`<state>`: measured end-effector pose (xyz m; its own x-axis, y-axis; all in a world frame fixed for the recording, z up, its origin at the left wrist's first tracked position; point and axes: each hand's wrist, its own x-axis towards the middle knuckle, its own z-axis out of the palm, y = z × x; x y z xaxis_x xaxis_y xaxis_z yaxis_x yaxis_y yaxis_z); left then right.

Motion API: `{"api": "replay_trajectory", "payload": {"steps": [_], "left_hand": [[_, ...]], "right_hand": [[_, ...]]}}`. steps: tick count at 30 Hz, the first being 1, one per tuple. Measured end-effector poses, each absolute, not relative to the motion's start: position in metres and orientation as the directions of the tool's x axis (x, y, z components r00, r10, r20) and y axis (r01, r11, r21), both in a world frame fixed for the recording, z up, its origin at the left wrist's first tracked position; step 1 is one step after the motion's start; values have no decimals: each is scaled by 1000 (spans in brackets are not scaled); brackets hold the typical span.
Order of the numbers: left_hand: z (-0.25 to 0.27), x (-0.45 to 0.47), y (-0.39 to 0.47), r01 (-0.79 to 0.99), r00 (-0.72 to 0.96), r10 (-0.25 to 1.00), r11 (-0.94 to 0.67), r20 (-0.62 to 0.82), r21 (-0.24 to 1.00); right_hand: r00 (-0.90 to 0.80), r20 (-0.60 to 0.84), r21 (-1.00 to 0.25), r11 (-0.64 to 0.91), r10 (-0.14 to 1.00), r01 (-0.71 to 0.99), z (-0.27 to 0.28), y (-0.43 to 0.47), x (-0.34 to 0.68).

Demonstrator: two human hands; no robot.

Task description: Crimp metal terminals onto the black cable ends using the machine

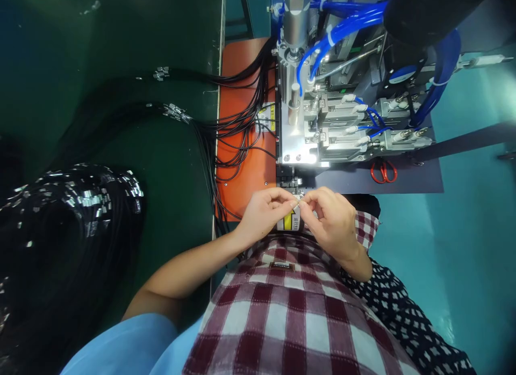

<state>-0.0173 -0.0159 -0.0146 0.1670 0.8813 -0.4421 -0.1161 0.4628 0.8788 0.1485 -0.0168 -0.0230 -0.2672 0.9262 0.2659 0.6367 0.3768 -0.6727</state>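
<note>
My left hand (266, 213) and my right hand (332, 222) meet fingertip to fingertip in front of my checked apron (306, 289). Both are closed in a pinch, thumb against forefinger. Whatever lies between the fingertips is too small to name. Just below the fingers is a white and yellow label (289, 220) on the machine's near end. Beyond my hands stands the metal machine (300, 138). Left of it, black cables (242, 128) run across an orange plate (258, 187).
On the dark green surface to the left lie a large coil of black cables (76, 203) and cable bundles with metal ends (175, 113). Red-handled scissors (384, 172) rest on the grey base plate (346, 181). Blue air hoses (350, 26) arch over the machine.
</note>
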Motion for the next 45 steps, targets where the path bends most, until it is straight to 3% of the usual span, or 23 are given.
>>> {"api": "replay_trajectory", "payload": {"steps": [6, 12, 45], "left_hand": [[-14, -17, -17, -97, 145, 883, 463, -447, 881], [-17, -18, -18, -113, 137, 877, 476, -460, 872], [-15, -18, -19, -212, 173, 884, 464, -434, 860]], "right_hand": [[-182, 47, -898, 121, 982, 424, -27, -20, 147], [-80, -39, -966, -17, 996, 260, -31, -21, 152], [-110, -99, -987, -83, 989, 136, -32, -22, 142]]}}
